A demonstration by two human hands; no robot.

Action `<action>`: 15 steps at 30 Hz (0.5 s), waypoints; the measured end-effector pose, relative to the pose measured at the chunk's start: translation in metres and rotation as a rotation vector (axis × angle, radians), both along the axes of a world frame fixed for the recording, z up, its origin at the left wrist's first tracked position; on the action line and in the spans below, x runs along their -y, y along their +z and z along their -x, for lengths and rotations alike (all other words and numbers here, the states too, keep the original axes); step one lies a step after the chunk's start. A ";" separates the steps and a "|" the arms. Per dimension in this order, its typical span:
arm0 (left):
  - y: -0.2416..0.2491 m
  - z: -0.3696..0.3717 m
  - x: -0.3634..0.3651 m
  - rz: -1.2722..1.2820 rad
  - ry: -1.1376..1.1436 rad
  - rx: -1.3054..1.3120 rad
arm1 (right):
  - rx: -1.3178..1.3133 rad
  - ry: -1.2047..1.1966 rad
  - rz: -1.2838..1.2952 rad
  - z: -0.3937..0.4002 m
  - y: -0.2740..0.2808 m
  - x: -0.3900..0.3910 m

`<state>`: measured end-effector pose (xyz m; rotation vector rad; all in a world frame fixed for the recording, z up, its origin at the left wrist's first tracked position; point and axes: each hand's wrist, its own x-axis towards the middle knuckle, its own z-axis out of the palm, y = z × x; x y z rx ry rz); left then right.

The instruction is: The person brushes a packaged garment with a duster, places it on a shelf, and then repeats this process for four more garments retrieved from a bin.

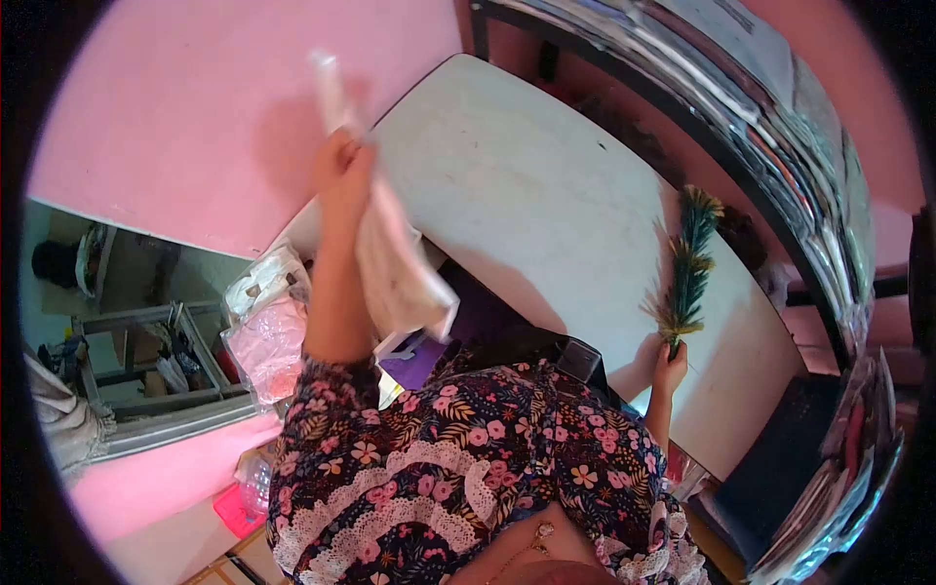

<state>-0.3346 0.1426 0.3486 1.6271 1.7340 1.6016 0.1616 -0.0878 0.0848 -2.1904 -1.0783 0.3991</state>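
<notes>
My left hand (pixel 345 164) is raised against the pink wall, its fingers closed round a whitish, pinkish plastic packet (pixel 395 249). The packet hangs down past my forearm and is blurred by motion; one end sticks up above my fist. On the right, my right hand (pixel 670 368) grips the lower end of a bushy green duster (pixel 689 263) with yellowish tips. The duster points away from me over the pale tabletop (pixel 517 175).
A shelf of stacked plastic-wrapped packets (pixel 770 127) curves along the far right side. More packets, pink and white (pixel 268 336), lie at left beside a window opening (pixel 136 331). A dark blue panel (pixel 790 458) stands at lower right, near a purple item (pixel 458 322) at the table's near edge.
</notes>
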 end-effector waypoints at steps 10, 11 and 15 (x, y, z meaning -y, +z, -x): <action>-0.180 -0.116 0.008 0.329 -0.671 -0.934 | -0.137 -0.142 -0.163 0.011 -0.021 0.059; -0.194 -0.108 0.014 0.332 -0.660 -1.017 | -0.147 -0.161 -0.183 0.015 -0.019 0.069; -0.221 -0.090 0.000 0.260 -0.464 -1.156 | -0.353 -0.269 -0.195 0.035 -0.003 0.091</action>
